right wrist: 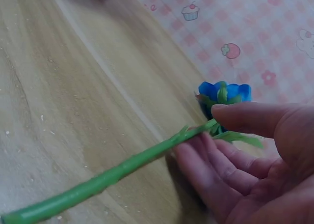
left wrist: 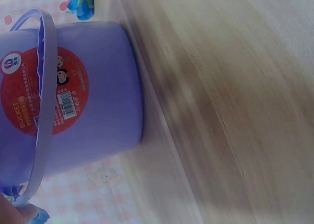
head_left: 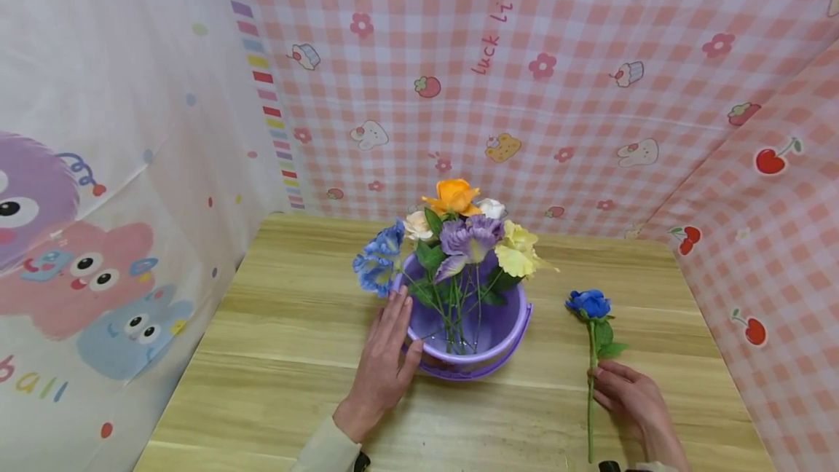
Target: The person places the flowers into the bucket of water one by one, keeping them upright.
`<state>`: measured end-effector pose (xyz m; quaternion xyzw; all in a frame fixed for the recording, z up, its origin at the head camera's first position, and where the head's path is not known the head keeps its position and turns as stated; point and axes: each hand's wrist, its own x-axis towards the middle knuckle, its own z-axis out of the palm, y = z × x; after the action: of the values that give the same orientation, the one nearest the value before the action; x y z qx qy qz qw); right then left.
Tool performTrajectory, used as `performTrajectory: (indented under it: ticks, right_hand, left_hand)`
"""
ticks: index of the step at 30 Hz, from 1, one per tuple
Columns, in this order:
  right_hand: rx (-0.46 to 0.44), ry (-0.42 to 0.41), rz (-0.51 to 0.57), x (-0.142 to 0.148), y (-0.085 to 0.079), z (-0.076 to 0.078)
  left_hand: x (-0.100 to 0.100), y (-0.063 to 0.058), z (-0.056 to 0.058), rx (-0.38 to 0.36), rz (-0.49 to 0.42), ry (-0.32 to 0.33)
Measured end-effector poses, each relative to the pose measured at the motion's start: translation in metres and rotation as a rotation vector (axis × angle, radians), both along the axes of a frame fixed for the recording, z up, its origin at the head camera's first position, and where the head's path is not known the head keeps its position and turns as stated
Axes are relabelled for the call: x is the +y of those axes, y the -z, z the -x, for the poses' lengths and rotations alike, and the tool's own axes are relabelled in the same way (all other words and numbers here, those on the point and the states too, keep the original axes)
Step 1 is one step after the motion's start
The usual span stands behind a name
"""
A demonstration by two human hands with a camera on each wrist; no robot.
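A purple bucket (head_left: 518,330) stands on the table, a red label (left wrist: 64,94) on its side in the left wrist view. Orange, purple, yellow, white and pale artificial flowers (head_left: 468,239) rise from it, and a light-blue flower (head_left: 379,259) leans over its left rim. My left hand (head_left: 387,355) rests on the bucket's left side, fingers extended along the rim. To the bucket's right, my right hand (head_left: 629,395) pinches a blue rose (head_left: 590,304) by its green stem (right wrist: 117,171), between thumb and fingers. The rose's head points away from me, its stem end toward me.
The wood-grain table (head_left: 282,326) extends around the bucket. A pink checked cloth (head_left: 564,108) hangs behind it, and a white cartoon-printed cloth (head_left: 144,166) hangs on the left. The bucket's handle (left wrist: 46,86) hangs down on the near side.
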<state>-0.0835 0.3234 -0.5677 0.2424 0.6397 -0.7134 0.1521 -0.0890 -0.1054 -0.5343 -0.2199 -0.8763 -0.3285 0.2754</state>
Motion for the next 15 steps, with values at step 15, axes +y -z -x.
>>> performTrajectory:
  ticks: [15]
  right_hand:
    - [0.241, 0.046, 0.194, -0.005, -0.023, 0.002]
  left_hand:
    - [0.0, 0.003, 0.002, 0.035, -0.012, 0.003]
